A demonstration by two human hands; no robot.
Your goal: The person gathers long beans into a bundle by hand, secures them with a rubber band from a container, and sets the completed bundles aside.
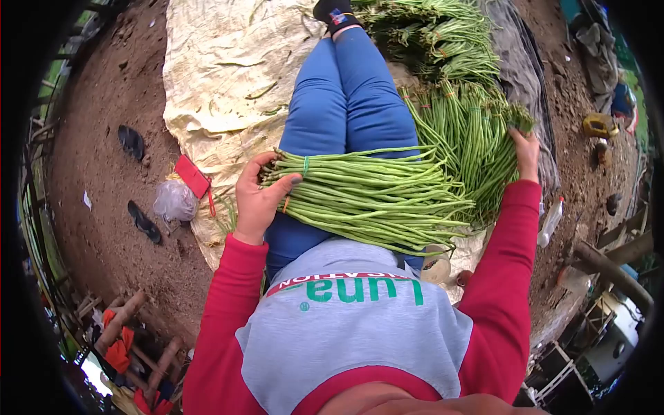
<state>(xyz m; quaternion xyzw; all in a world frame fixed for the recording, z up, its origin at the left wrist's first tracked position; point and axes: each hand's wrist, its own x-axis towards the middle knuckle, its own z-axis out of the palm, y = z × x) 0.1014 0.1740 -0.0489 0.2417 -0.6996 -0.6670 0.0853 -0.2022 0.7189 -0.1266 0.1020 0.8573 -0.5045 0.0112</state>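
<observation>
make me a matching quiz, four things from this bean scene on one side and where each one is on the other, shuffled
1 left hand
2 right hand
3 red pouch
4 black sandals

a on the bare dirt
b on the bean pile
c at the edge of the pale sheet
d around the tied bundle on the lap

Pairs: 1-d, 2-b, 3-c, 4-a

The bundle of long beans (366,197) at centre is bright green, bound by a green band (305,166). The pile of beans (470,131) at 2 o'clock is the same green. Trousers (346,104) are blue, sleeves (501,277) red, the sheet (221,76) at 11 o'clock pale cream, sandals (131,142) at 9 o'clock black.
</observation>
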